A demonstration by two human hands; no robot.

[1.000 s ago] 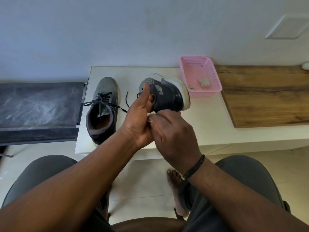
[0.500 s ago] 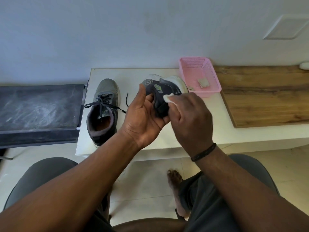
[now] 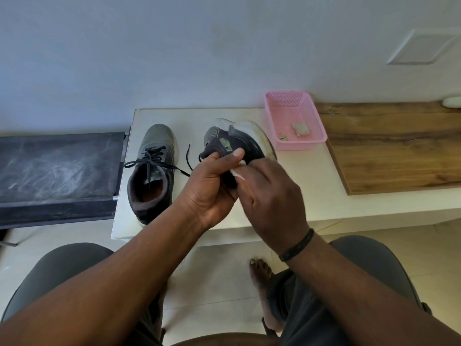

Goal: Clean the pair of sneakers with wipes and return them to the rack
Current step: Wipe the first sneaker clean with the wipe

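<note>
Held sneaker (image 3: pixel 234 143): tipped on its side above the white surface (image 3: pixel 311 203), its pale sole facing right toward the basket, its dark heel end toward me. Upper is dark with a small green tag on the side.
Left hand (image 3: pixel 212 186): my fingers curl round the heel end of the held sneaker, thumb lying across its side by the green tag. It grips the shoe.
Wipe (image 3: pixel 237 172): a small white wad, only an edge showing between my two hands, pressed against the dark side of the held sneaker.
Right hand (image 3: pixel 272 196): back of hand toward the camera, fingers curled over the wipe and pinching it against the shoe. A dark band sits on this wrist.
Second sneaker (image 3: pixel 152 171): stands upright on the surface to the left of the held one, toe toward the wall, opening toward me, black laces loose, one lace end trailing to the right on the surface.
Pink basket (image 3: pixel 315 121): on the surface just right of the held sneaker's sole; a few small grey scraps lie in it, too small to identify.
Wooden panel (image 3: pixel 399 148): lies on the surface right of the basket.
Dark bench (image 3: pixel 57 171): adjoins the surface on the left.
Me: seated, knees in dark trousers below the surface, one bare foot (image 3: pixel 260 270) on the tiled floor.
</note>
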